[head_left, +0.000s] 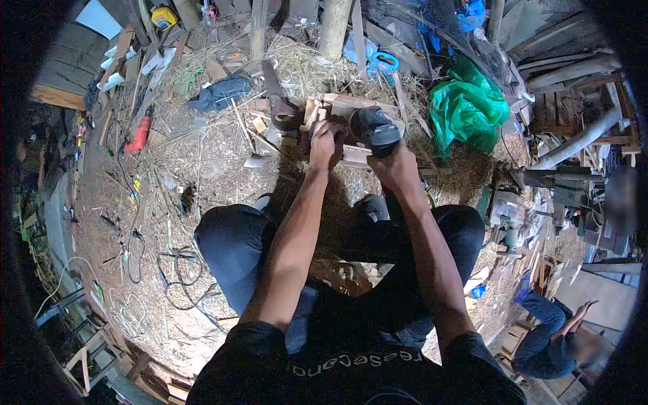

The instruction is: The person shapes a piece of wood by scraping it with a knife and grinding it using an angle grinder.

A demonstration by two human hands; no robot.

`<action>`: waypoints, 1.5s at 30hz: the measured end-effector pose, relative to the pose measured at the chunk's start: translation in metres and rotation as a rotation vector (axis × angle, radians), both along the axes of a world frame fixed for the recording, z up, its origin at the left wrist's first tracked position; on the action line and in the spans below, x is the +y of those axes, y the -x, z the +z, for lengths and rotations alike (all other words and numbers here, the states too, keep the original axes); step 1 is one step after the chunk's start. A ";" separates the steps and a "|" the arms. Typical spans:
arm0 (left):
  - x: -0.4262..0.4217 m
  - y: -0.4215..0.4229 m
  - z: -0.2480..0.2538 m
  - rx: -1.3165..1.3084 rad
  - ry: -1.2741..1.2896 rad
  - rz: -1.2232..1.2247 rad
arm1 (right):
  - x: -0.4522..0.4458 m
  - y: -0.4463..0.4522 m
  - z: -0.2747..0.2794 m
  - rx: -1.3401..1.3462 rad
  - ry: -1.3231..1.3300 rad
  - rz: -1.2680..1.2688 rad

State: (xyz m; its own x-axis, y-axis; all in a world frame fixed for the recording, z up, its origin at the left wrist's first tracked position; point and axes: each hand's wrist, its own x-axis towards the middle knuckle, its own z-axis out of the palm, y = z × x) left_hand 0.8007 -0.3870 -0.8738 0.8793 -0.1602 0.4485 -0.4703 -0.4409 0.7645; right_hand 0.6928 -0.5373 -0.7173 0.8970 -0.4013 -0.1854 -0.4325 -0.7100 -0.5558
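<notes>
My right hand (397, 165) is closed round a black and grey power tool (379, 131); its exact kind is hard to make out. The tool sits over the right part of a low wooden workpiece (356, 155) on the ground in front of my knees. My left hand (325, 145) is closed at the workpiece's left side, with its fingers round a small pale wood piece (321, 116). Part of that piece and the tool's working end are hidden. Just left of my left hand lies a handsaw (275, 94).
A green plastic bag (469, 111) lies at the right, a dark cloth (221, 93) at the left. Farther left are a red tool (139, 133) and loose cables (181, 266). Wooden posts (335, 30) stand ahead. Another person (550, 337) sits at the lower right. Shavings cover the ground.
</notes>
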 end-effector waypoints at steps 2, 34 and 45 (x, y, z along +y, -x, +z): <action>0.004 0.001 0.008 -0.039 -0.041 -0.031 | -0.002 -0.001 0.003 -0.053 -0.040 -0.012; 0.166 -0.014 0.306 0.598 1.249 -0.231 | 0.068 0.014 0.196 -0.512 -0.879 -0.003; 0.165 0.013 0.322 0.871 1.302 -0.328 | 0.093 0.029 0.206 -0.451 -0.831 0.331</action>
State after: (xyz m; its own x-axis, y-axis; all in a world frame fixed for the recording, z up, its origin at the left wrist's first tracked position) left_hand 0.7881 -0.2224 -0.5514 0.9344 -0.3119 -0.1721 0.3510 0.7236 0.5944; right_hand 0.6641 -0.4444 -0.5117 0.9956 -0.0168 0.0917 0.0903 -0.0685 -0.9936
